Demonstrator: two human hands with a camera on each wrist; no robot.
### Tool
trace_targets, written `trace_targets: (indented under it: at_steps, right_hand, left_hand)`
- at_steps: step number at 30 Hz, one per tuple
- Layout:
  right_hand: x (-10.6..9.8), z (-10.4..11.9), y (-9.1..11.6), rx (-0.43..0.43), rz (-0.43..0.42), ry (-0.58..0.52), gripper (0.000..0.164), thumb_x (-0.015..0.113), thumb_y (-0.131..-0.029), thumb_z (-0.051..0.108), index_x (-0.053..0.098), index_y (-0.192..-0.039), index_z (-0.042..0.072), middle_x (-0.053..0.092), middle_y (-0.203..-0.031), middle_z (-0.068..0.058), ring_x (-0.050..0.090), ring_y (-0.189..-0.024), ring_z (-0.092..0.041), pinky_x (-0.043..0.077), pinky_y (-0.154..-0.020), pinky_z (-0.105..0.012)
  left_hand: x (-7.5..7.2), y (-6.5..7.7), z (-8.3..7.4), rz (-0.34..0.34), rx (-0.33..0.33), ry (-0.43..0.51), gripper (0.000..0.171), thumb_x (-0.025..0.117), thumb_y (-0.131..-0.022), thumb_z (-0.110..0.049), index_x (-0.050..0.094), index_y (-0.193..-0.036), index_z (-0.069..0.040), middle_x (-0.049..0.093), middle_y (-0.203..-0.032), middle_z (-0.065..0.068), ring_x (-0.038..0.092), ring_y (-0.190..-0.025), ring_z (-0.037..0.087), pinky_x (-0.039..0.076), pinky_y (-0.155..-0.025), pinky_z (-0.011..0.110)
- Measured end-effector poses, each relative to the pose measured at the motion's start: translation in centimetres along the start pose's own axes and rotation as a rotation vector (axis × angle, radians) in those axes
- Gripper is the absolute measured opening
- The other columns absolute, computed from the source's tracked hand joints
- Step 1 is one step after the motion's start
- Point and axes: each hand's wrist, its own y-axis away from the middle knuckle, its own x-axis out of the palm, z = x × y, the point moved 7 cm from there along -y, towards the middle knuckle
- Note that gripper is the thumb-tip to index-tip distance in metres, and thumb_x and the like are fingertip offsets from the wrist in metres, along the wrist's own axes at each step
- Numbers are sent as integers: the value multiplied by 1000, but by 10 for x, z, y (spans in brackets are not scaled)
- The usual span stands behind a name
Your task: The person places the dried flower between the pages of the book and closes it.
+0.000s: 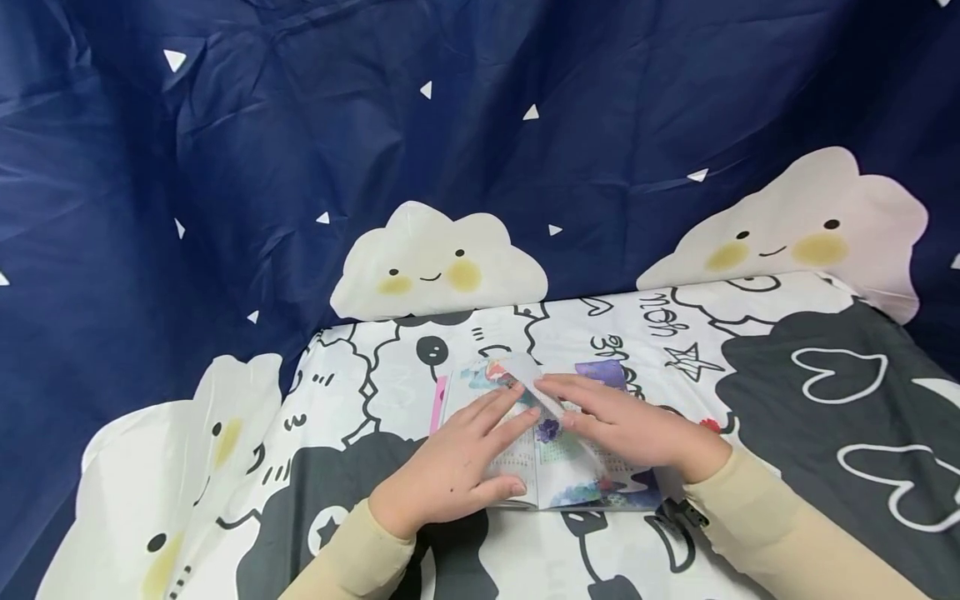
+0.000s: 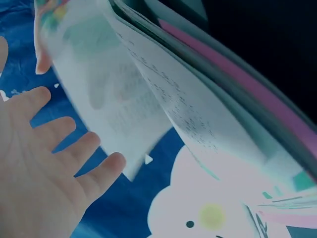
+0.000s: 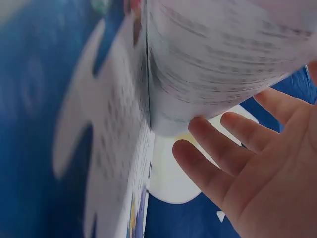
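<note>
An open illustrated book (image 1: 517, 479) lies on the patterned cloth, with printed text and coloured pictures on its pages. One loose page (image 1: 552, 403) stands raised near the middle, between the two hands. My left hand (image 1: 461, 458) is over the left page, its fingers spread and straight; the left wrist view has its palm facing a blurred page (image 2: 109, 94). From the right, my right hand (image 1: 626, 421) reaches over the book with extended fingers. In the right wrist view its fingertips are right at the edge of a curved page (image 3: 218, 64).
A black-and-white cartoon cloth (image 1: 412, 400) covers the surface under the book. Behind it hangs a dark blue curtain (image 1: 480, 150) with white triangles and smiling clouds. A pink strip (image 1: 438, 406) shows at the book's left edge, and a small red item (image 1: 709, 426) beyond the right wrist.
</note>
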Motion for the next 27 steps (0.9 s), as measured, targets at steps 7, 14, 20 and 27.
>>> trace_targets:
  at_steps: [7, 14, 20, 27]
  right_hand:
    - [22, 10, 0, -45, 85, 64, 54, 46, -109, 36, 37, -159, 20, 31, -163, -2, 32, -147, -25, 32, -113, -56]
    - [33, 9, 1, 15, 140, 98, 58, 50, -104, 50, 42, -157, 26, 31, -163, -5, 35, -146, -25, 35, -112, -54]
    - [45, 9, 3, 36, 229, 93, 57, 52, -104, 48, 42, -156, 30, 29, -164, -4, 38, -144, -24, 38, -109, -53]
    - [52, 6, 6, 54, 278, 111, 61, 57, -101, 51, 42, -156, 31, 31, -164, 2, 32, -147, -18, 34, -113, -51]
  left_hand:
    - [-9, 0, -9, -6, 43, -65, 69, 36, -102, -66, 38, -157, -24, 26, -165, 7, 20, -152, 30, 24, -119, 50]
    - [-16, 5, -3, 37, -40, -186, 58, 47, -99, -62, 58, -145, -28, 44, -156, 6, 22, -151, 32, 24, -116, 60]
    - [-9, 11, 4, 130, -105, -184, 58, 50, -96, -67, 63, -140, -30, 50, -151, 6, 30, -148, 34, 22, -113, 68]
    - [15, 15, 3, 267, -92, -91, 61, 53, -96, -66, 60, -143, -29, 49, -152, 7, 44, -140, 33, 39, -109, 55]
